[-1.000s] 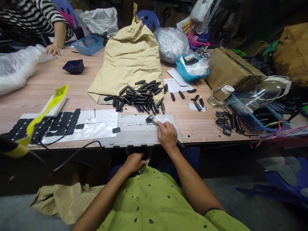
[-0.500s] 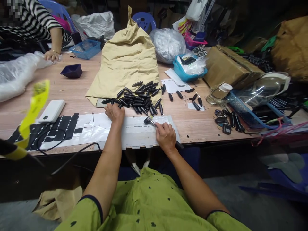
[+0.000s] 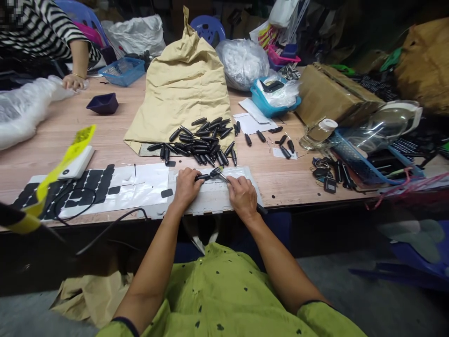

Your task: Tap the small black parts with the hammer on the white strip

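Observation:
My left hand [image 3: 185, 187] rests on a grey board [image 3: 210, 201] at the table's near edge, fingers closed on a small black cylindrical part [image 3: 202, 177] lying on it. My right hand [image 3: 241, 196] grips the handle of a small hammer [image 3: 217, 172] whose metal head sits right by the part's end. A pile of several like black parts [image 3: 199, 140] lies just beyond the board, in front of a tan cloth sack [image 3: 182, 89].
A sheet with black pads [image 3: 87, 185] and a white power bank [image 3: 75, 164] lie left. A yellow tag [image 3: 59, 168] hangs near the camera. Blue baskets [image 3: 270, 105], a cardboard box [image 3: 329, 98] and clutter crowd the right. Another person's hand [image 3: 72, 82] rests far left.
My left hand came up from my lap, reached to the pile of black parts, then drew back to the board with one part in its fingers. The right hand stayed with the hammer.

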The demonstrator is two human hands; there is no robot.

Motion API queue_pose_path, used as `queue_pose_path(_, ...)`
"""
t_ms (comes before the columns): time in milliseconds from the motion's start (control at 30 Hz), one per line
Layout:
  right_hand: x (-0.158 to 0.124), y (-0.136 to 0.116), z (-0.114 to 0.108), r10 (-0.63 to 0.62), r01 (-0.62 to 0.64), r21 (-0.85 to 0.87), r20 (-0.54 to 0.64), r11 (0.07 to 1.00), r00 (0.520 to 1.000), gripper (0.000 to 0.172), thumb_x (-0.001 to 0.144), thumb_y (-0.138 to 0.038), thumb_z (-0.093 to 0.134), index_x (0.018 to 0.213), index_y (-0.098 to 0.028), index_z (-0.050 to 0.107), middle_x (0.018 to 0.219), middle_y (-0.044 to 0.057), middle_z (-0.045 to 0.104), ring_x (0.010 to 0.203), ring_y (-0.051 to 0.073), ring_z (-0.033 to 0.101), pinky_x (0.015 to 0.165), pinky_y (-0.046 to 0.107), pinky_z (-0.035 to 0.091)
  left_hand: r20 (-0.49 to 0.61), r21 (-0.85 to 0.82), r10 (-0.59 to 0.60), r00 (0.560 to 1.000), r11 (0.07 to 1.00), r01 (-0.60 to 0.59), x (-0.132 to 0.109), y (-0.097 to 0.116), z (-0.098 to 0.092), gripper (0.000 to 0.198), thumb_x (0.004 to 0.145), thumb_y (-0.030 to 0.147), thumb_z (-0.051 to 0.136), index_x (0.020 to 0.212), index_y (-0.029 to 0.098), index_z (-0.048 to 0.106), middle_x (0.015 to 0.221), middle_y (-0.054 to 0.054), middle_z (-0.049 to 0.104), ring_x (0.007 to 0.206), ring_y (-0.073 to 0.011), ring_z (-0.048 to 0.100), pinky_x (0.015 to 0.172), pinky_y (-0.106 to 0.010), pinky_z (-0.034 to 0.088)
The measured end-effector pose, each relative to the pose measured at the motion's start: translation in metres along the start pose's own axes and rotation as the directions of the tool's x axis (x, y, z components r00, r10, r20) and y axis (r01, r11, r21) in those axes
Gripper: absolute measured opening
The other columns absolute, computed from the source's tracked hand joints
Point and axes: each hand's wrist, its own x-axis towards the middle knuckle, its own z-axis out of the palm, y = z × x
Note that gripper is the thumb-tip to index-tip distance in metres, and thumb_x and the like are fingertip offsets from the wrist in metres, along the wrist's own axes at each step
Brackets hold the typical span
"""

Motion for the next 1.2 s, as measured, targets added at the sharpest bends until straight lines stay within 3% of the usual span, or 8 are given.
queue_pose_path(267,-0.011,-0.002,-0.012,0.032,-0.012,0.38,-0.047,0.925,0.998,0.034,0.099,-0.024,0.045,0.122,-0.023,0.071,0.103,0.007,0.07,0.095,0.02,0.065,0.084,0.03,0.052,0.069,-0.047,0.036,0.997,0.998,-0.033,0.005,0.0,0.005,0.018,0.087,0.031,0.069,0.103,0.029,0.077,0.093,-0.005,0.064,0.101,-0.0276,0.054,0.089,-0.042,0.043)
queue_pose_path(367,-0.012,-0.007,-0.016,0.015,0.006,0.45,-0.044,0.893,0.999,0.035,0.1,-0.026,0.044,0.123,-0.023,0.07,0.103,0.007,0.071,0.097,0.019,0.067,0.085,0.03,0.054,0.082,-0.048,0.044,0.996,0.998,-0.04,0.005,0.0,0.006,0.019,0.087,0.033,0.069,0.103,0.031,0.078,0.094,-0.005,0.065,0.101,-0.0276,0.053,0.089,-0.042,0.041)
queue_pose_path(733,-0.017,-0.005,-0.021,-0.071,0.085,0.314,-0.056,0.946,0.996,0.037,0.102,-0.026,0.044,0.126,-0.025,0.072,0.083,0.004,0.062,0.078,0.017,0.062,0.073,0.026,0.052,0.094,-0.039,0.053,0.994,0.998,-0.05,0.009,-0.002,0.012,0.019,0.089,0.037,0.068,0.102,0.033,0.081,0.094,-0.005,0.065,0.101,-0.0269,0.053,0.088,-0.042,0.04)
queue_pose_path(967,-0.011,-0.014,-0.022,-0.077,0.097,0.372,-0.068,0.923,0.995,0.039,0.103,-0.025,0.042,0.13,-0.026,0.07,0.088,0.005,0.064,0.084,0.018,0.063,0.079,0.027,0.052,0.107,-0.053,0.042,0.993,0.998,-0.037,0.01,0.002,0.009,0.017,0.087,0.035,0.069,0.1,0.032,0.081,0.095,-0.004,0.066,0.1,-0.0264,0.053,0.089,-0.042,0.04)
queue_pose_path(1200,-0.01,-0.011,-0.011,-0.084,0.089,0.276,-0.032,0.957,0.996,0.037,0.101,-0.022,0.044,0.126,-0.026,0.072,0.088,0.004,0.063,0.084,0.018,0.061,0.077,0.026,0.049,0.123,-0.071,0.022,0.992,0.997,-0.014,0.009,0.002,0.008,0.015,0.086,0.035,0.071,0.098,0.032,0.08,0.094,-0.003,0.066,0.101,-0.0263,0.053,0.091,-0.042,0.04)
